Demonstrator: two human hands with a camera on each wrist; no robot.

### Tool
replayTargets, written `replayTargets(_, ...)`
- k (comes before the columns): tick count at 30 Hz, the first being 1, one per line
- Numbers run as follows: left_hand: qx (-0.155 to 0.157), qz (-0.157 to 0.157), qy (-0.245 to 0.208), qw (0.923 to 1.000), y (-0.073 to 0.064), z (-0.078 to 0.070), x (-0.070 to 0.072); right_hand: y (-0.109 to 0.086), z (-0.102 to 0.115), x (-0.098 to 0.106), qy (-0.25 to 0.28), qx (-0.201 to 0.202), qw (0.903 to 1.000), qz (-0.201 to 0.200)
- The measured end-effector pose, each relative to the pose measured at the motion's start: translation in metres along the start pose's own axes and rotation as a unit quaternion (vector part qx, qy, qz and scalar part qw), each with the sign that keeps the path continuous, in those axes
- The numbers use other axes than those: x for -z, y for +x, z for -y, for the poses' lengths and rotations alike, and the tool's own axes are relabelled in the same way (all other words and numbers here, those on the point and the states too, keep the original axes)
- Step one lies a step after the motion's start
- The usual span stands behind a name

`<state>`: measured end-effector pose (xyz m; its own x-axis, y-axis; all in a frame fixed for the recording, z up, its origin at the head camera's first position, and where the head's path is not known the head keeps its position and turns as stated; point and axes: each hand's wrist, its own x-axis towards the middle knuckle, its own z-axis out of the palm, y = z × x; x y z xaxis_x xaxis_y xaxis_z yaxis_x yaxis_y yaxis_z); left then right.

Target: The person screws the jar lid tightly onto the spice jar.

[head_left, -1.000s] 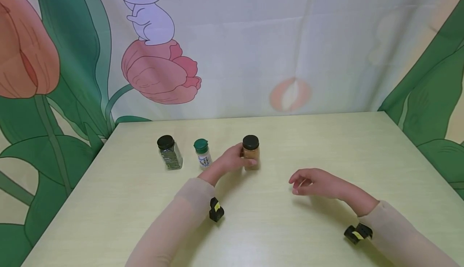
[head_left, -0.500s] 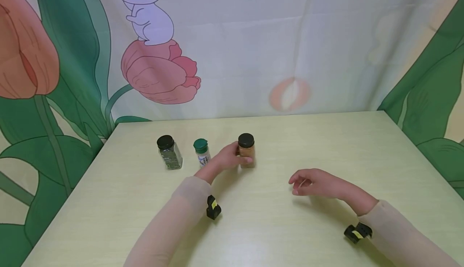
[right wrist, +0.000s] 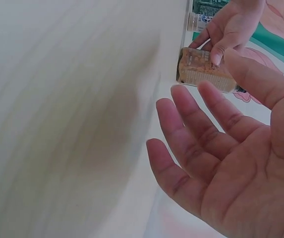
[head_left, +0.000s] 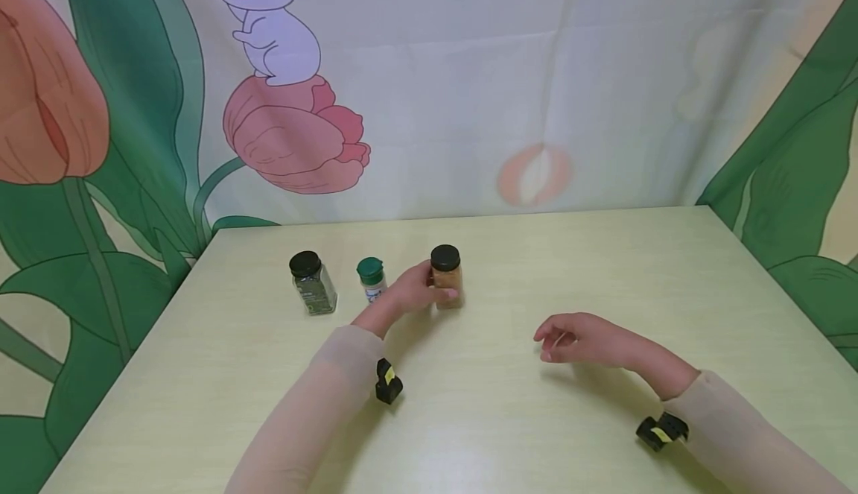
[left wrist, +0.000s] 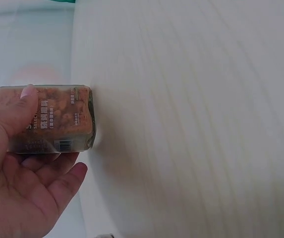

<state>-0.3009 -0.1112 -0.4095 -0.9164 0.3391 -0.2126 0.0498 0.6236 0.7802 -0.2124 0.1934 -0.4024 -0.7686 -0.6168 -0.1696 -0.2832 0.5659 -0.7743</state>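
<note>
My left hand (head_left: pixel 413 290) grips a square glass spice jar (head_left: pixel 447 282) with a black lid and orange-brown powder inside. In the left wrist view the thumb lies across the labelled face of the jar (left wrist: pixel 57 116) and the fingers pass beneath it. The jar is upright, its base close over the table. Left of it stands a small shaker (head_left: pixel 372 279) with a green lid, its lower part hidden by my left hand and wrist. My right hand (head_left: pixel 582 339) hovers above the table to the right, fingers loosely bent and holding nothing; its palm (right wrist: pixel 246 173) shows in the right wrist view.
A jar of dried green herbs (head_left: pixel 313 285) with a black lid stands at the left of the row. The pale wooden table (head_left: pixel 536 427) runs back to a printed curtain (head_left: pixel 442 106). A small black camera is strapped to each wrist.
My left hand has moved a little to the left with the spice jar, nearer the green-lidded shaker and covering more of it. My right hand has stayed in place.
</note>
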Motion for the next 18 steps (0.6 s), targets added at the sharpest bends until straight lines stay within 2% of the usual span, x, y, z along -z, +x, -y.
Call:
replayTargets(7, -0.008, -0.003, -0.006, 0.9999, 0.001, 0.009, 0.004, -0.001, 0.002, 0.004, -0.025, -0.003, 0.9996, -0.016)
replayTargets(11, -0.008, 0.001, -0.028, 0.9996, 0.0, 0.013, 0.004, -0.005, 0.003, 0.008, -0.038, -0.001, 0.9988, -0.031)
replayTargets(15, 0.009, -0.008, -0.062, 0.998, -0.008, 0.012, 0.004, -0.01, 0.004, 0.011, -0.039, -0.004, 0.9981, -0.048)
replayTargets(18, 0.016, -0.032, -0.054, 0.9979, -0.018, 0.006, 0.001, -0.013, 0.006, 0.014, -0.043, -0.017, 0.9965, -0.069)
